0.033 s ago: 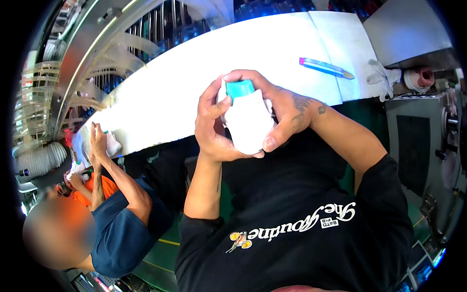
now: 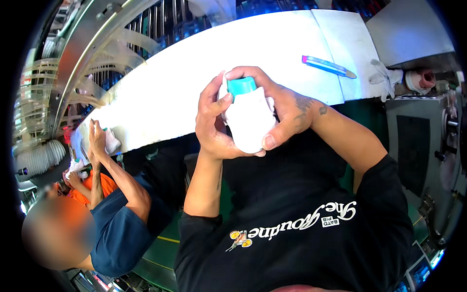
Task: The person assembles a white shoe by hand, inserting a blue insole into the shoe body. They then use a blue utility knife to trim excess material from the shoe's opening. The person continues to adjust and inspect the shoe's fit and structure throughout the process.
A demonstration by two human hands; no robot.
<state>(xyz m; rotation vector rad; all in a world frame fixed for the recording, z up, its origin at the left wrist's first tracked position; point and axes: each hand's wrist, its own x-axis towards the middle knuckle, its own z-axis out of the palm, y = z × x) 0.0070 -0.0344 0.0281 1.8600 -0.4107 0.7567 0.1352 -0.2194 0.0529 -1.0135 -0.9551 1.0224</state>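
Observation:
Both my hands are closed around a white rounded piece with a teal top, held over the near edge of the white worktable. It has small bumps on its sides; its exact kind cannot be made out. My left hand wraps its left side, thumb beside the teal part. My right hand curls over the top and right side, with its thumb pressed low on the white front. The piece's back and the ends of several fingers are hidden.
A blue utility knife lies on the table at right, near a white glove and a roll of tape. To the left, a co-worker in a blue shirt works at the same table. Rollers and clear curved strips stand behind.

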